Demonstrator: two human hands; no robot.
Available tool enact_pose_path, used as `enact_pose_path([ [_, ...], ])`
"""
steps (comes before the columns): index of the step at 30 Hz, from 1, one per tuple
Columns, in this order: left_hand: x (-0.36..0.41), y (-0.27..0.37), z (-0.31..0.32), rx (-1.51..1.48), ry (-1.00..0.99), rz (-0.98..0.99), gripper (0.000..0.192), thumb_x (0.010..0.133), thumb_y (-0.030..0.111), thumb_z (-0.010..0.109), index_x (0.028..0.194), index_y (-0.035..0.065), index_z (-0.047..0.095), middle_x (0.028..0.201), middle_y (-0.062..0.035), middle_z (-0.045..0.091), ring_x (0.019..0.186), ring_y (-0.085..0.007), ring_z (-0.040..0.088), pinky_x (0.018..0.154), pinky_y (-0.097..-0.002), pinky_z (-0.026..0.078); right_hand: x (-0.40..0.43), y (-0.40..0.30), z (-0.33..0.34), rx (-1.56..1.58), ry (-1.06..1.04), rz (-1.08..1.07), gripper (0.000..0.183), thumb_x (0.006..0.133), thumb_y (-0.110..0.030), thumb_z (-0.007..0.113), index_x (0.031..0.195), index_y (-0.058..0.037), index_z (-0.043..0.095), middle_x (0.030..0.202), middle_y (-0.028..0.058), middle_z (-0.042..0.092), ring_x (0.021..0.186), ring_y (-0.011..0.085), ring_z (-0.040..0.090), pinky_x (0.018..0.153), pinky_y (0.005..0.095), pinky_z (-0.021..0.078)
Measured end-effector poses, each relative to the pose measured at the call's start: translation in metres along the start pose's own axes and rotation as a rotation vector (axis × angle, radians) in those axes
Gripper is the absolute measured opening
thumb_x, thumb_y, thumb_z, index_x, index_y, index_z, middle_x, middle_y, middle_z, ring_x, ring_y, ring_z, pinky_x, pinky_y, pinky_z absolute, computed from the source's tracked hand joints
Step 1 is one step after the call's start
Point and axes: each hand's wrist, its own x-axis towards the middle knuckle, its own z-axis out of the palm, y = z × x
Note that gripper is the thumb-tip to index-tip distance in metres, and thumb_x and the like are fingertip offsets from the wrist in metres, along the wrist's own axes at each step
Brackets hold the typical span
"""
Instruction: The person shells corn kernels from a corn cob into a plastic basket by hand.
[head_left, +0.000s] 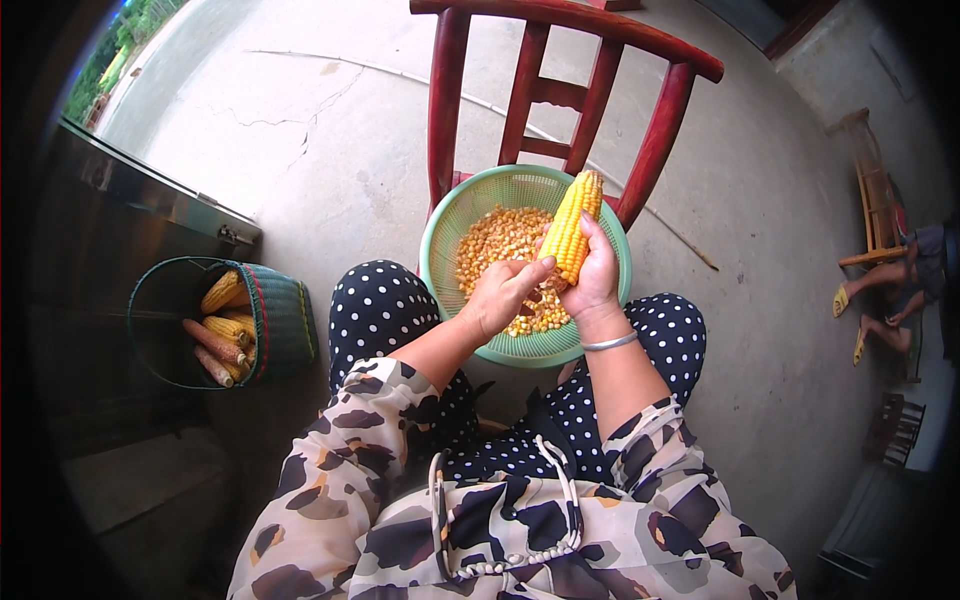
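Note:
My right hand (592, 262) is wrapped around an ear of yellow corn (573, 221), tilted with its far end up and to the right. At the ear's lower end, my left hand (504, 294) presses its thumb against the kernels, its other fingers curled below. Both hands are above a green plastic colander basin (442, 289). Loose corn kernels (495, 240) cover much of its bottom, partly hidden by the hands and the ear.
A red wooden chair (446, 112) stands behind and under the basin. To the left, a woven basket (289, 322) holds several ears and bare cobs (214, 341). A thin pole (405, 73) crosses the concrete floor. A seated person's legs (874, 285) show far right.

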Motion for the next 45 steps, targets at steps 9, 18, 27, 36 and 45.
enact_pose_path([
  [9,-0.003,0.000,-0.002,-0.117,-0.137,0.057,0.037,0.089,0.037,0.048,0.078,0.0028,0.057,0.067,-0.0015,0.055,0.062,-0.0073,0.052,0.055,-0.0212,0.043,-0.008,-0.004,0.007,0.014,-0.020,0.061,0.037,0.086,-0.032,0.045,0.102,0.0007,0.045,0.083,0.0135,0.056,0.070,0.0233,0.058,0.064,0.0331,0.0506],
  [18,0.000,-0.004,-0.006,0.028,-0.123,0.150,0.030,0.091,0.023,0.041,0.085,-0.0016,0.056,0.073,-0.0040,0.058,0.064,-0.0101,0.054,0.061,-0.0231,0.045,-0.008,-0.006,0.008,0.026,-0.043,0.042,0.034,0.085,-0.029,0.047,0.100,0.0015,0.046,0.081,0.0139,0.056,0.069,0.0248,0.059,0.063,0.0352,0.0504],
  [27,0.007,-0.010,-0.009,0.143,0.103,0.157,0.027,0.079,0.018,0.051,0.092,-0.0040,0.058,0.078,-0.0069,0.058,0.069,-0.0118,0.055,0.066,-0.0243,0.046,-0.006,-0.011,0.007,0.045,-0.049,-0.025,0.029,0.081,-0.014,0.054,0.105,-0.0002,0.044,0.088,0.0148,0.056,0.074,0.0273,0.059,0.067,0.0389,0.0513],
  [36,0.002,-0.006,0.002,0.197,0.020,0.184,0.042,0.086,0.039,0.053,0.088,-0.0025,0.059,0.074,-0.0022,0.057,0.066,-0.0083,0.053,0.063,-0.0233,0.044,-0.008,-0.005,0.008,-0.092,-0.033,-0.086,0.032,0.084,-0.020,0.055,0.106,-0.0012,0.042,0.086,0.0121,0.053,0.074,0.0242,0.057,0.064,0.0374,0.0519],
  [45,-0.006,0.006,0.003,0.240,0.062,0.190,0.037,0.091,0.032,0.044,0.083,-0.0013,0.058,0.071,-0.0031,0.058,0.065,-0.0093,0.054,0.063,-0.0240,0.046,-0.011,-0.008,0.011,-0.048,-0.024,-0.040,0.033,0.083,-0.021,0.058,0.104,-0.0004,0.044,0.084,0.0114,0.054,0.074,0.0231,0.058,0.064,0.0364,0.0518],
])
